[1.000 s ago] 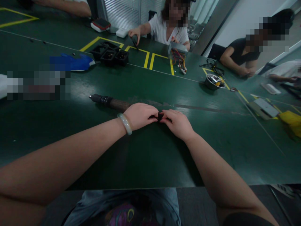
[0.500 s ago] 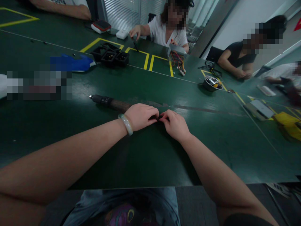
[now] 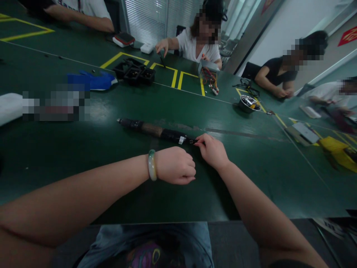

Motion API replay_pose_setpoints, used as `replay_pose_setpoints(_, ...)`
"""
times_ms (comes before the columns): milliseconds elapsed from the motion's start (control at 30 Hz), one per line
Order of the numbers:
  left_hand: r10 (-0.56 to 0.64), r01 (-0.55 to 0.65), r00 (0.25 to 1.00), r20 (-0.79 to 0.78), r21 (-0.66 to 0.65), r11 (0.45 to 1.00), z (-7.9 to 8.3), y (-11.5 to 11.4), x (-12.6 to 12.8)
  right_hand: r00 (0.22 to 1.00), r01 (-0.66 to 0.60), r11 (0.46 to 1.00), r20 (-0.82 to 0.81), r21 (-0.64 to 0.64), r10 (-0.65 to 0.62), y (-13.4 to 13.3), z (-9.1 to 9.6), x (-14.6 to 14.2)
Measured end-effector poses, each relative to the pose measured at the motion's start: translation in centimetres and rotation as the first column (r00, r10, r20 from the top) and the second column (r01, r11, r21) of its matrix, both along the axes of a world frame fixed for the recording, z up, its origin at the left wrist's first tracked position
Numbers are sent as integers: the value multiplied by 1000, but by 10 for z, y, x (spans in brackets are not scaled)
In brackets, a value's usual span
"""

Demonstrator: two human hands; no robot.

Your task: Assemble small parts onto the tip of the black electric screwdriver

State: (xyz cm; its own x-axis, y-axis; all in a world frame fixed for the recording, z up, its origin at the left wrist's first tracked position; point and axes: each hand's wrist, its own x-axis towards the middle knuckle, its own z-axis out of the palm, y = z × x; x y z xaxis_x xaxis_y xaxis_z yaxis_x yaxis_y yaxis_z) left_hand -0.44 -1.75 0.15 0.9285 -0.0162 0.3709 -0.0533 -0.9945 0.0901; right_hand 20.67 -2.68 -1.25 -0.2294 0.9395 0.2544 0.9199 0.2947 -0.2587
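A dark electric screwdriver (image 3: 150, 129) lies on the green table with its bit end pointing left. It has a brown middle section and a small white label near its right end. My right hand (image 3: 212, 150) pinches the thin tail of the screwdriver between thumb and fingers; the exact part under the fingertips is hidden. In front of the tool, apart from it, my left hand (image 3: 175, 165) hovers with its fingers curled closed. Whether anything sits inside those fingers cannot be seen. A pale green bangle (image 3: 152, 165) circles the left wrist.
Black trays (image 3: 134, 72) and a blue bundle (image 3: 102, 81) lie beyond the tool. A metal bowl (image 3: 248, 104) with parts stands right of them. Across the table, a person handles a metal box with wires (image 3: 209, 72). A yellow item (image 3: 338, 152) rests far right.
My left hand has come off the screwdriver's tail end and moved toward me, leaving the tool's body uncovered. My right hand stays at the tail. The camera view has shifted slightly.
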Motion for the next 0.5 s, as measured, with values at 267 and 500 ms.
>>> replay_pose_setpoints(267, 7, -7, 1000, -10, -64, 998, -4, 5, -1, 873, 482, 876, 103, -23, -477, -56, 1, 155)
replay_pose_setpoints(500, -1, -3, 999, -45, -81, 997, -7, 6, 2, 469, 882, 469, 191, -50, -862, -163, 2, 328)
